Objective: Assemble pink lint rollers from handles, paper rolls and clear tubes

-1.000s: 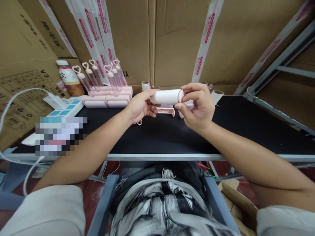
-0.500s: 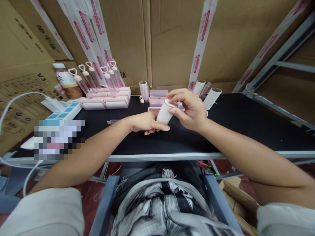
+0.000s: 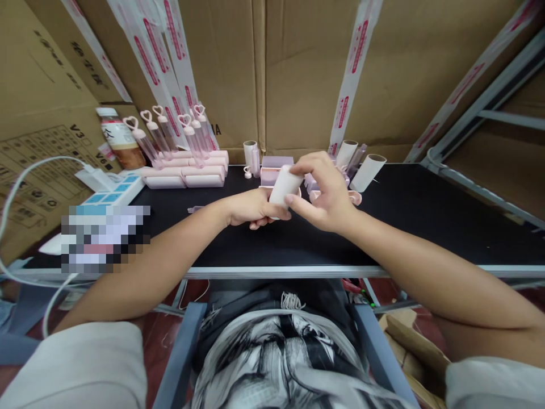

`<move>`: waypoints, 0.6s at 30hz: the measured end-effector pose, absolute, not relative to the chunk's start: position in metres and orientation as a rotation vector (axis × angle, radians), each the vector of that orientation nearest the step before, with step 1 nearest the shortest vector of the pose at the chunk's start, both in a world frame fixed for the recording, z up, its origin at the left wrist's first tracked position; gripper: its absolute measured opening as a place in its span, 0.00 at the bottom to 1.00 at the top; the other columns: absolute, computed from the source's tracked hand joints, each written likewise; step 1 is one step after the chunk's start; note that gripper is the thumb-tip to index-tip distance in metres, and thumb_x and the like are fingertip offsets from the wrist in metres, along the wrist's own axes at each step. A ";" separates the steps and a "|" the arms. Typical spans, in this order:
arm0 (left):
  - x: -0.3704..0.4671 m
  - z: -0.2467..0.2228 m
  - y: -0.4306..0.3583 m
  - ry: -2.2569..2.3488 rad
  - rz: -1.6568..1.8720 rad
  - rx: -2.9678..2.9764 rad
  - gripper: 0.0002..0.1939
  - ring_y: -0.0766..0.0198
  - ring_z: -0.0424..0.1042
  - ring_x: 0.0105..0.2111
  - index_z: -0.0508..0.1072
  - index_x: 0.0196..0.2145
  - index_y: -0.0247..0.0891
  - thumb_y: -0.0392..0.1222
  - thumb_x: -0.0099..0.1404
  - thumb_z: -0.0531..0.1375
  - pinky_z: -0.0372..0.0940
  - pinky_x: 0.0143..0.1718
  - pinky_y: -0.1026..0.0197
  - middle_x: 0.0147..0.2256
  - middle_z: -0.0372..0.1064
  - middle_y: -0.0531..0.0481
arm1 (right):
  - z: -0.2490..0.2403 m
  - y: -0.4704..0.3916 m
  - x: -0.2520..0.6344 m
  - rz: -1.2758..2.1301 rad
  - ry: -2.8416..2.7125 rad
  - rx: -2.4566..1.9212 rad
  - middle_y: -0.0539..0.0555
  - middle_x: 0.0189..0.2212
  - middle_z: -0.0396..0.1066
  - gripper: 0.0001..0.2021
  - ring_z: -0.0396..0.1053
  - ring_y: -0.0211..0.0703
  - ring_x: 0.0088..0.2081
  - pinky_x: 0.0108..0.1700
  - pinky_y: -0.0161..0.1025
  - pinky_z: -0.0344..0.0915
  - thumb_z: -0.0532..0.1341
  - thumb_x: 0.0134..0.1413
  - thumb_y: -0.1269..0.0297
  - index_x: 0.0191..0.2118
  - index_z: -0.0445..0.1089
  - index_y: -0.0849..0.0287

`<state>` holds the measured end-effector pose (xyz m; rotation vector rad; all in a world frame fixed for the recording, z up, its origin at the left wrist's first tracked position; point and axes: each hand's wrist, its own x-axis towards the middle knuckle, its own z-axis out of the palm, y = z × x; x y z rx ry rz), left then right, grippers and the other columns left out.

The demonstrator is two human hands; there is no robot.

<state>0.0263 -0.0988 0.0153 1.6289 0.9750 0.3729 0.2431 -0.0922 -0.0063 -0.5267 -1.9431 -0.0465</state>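
Note:
My left hand (image 3: 254, 208) is wrapped round the lower end of a white lint roller roll (image 3: 284, 186), its thumb across the front. The roll leans to the right above the black table. My right hand (image 3: 324, 193) curves round its upper right side, fingertips at the top end and thumb lower down. Behind the roll, partly hidden, are pink and lilac plastic cases (image 3: 276, 175). A pink part (image 3: 355, 197) shows just past my right hand.
At the left stand several clear tubes with heart-shaped tops (image 3: 186, 122) on stacked pink cases (image 3: 204, 180). Also there are a drink bottle (image 3: 121, 139) and a power strip (image 3: 114, 196). More white rolls (image 3: 368, 173) stand at the back right, before the cardboard wall (image 3: 302, 74).
The roll has tipped slightly more upright in my left hand. My right fingers have shifted from pinching at its pinkish top end to lying along its side. The view has moved slightly.

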 end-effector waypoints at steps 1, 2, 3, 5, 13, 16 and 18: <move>0.026 0.014 -0.098 0.992 0.363 1.634 0.19 0.73 0.56 0.13 0.69 0.41 0.39 0.46 0.60 0.72 0.53 0.11 0.70 0.20 0.62 0.61 | -0.005 -0.092 0.244 -0.052 -1.986 -0.529 0.57 0.45 0.72 0.17 0.73 0.57 0.49 0.53 0.62 0.73 0.66 0.62 0.48 0.51 0.69 0.51; 0.026 0.013 -0.098 1.005 0.361 1.633 0.19 0.73 0.56 0.13 0.68 0.40 0.39 0.46 0.59 0.73 0.52 0.11 0.70 0.20 0.62 0.61 | -0.004 -0.093 0.245 -0.056 -1.996 -0.535 0.57 0.44 0.73 0.15 0.73 0.56 0.47 0.54 0.62 0.73 0.65 0.62 0.50 0.49 0.69 0.52; 0.026 0.014 -0.098 1.009 0.367 1.626 0.19 0.73 0.55 0.13 0.68 0.39 0.40 0.46 0.59 0.73 0.52 0.11 0.70 0.21 0.62 0.61 | -0.004 -0.093 0.246 -0.058 -1.984 -0.546 0.58 0.44 0.73 0.15 0.73 0.56 0.48 0.54 0.62 0.73 0.64 0.62 0.51 0.50 0.69 0.52; 0.026 0.017 -0.099 1.001 0.399 1.605 0.17 0.74 0.55 0.14 0.67 0.36 0.40 0.45 0.59 0.72 0.51 0.11 0.70 0.21 0.61 0.61 | -0.004 -0.094 0.246 -0.063 -1.940 -0.566 0.61 0.48 0.74 0.17 0.73 0.58 0.51 0.56 0.62 0.73 0.63 0.62 0.51 0.53 0.68 0.52; 0.020 0.022 -0.096 1.130 0.373 1.691 0.15 0.71 0.56 0.14 0.71 0.33 0.39 0.46 0.57 0.72 0.51 0.12 0.69 0.19 0.61 0.58 | 0.000 -0.096 0.246 -0.002 -2.051 -0.475 0.64 0.55 0.75 0.20 0.73 0.61 0.58 0.59 0.61 0.72 0.64 0.64 0.52 0.58 0.71 0.52; 0.019 0.021 -0.095 1.172 0.365 1.723 0.16 0.71 0.56 0.13 0.71 0.35 0.39 0.46 0.56 0.73 0.50 0.12 0.68 0.19 0.61 0.58 | 0.000 -0.093 0.247 0.018 -2.071 -0.452 0.63 0.52 0.78 0.18 0.75 0.59 0.54 0.56 0.59 0.73 0.63 0.65 0.53 0.55 0.75 0.53; 0.017 0.025 -0.094 1.180 0.441 1.721 0.16 0.71 0.55 0.13 0.72 0.37 0.39 0.47 0.57 0.73 0.49 0.12 0.68 0.19 0.60 0.59 | 0.000 -0.091 0.249 0.010 -1.978 -0.487 0.63 0.54 0.78 0.20 0.75 0.58 0.54 0.54 0.56 0.74 0.63 0.65 0.53 0.58 0.74 0.54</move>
